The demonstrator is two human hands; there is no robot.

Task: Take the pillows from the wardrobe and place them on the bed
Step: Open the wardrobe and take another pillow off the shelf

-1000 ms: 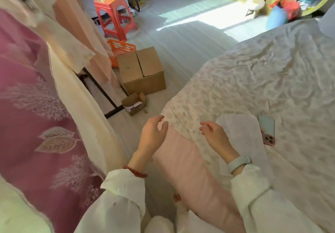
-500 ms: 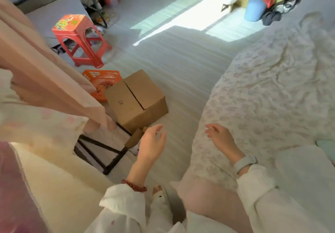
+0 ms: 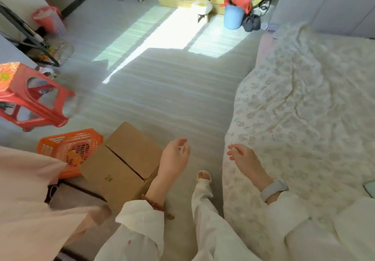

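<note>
As I stand beside the bed (image 3: 304,108), my left hand (image 3: 174,159) and right hand (image 3: 245,161) hang empty, fingers loosely spread; best grip each pillow two-handed.

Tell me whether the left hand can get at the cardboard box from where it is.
Probably yes. The left hand is open and empty, hovering just over the near corner of the cardboard box, whose closed top is bare; nothing lies between them.

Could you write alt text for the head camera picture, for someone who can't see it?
Seen from above, a person's empty left hand and right hand hover open between a cardboard box and a bed with a floral sheet. An orange basket and red stool stand on the sunlit floor.
</note>
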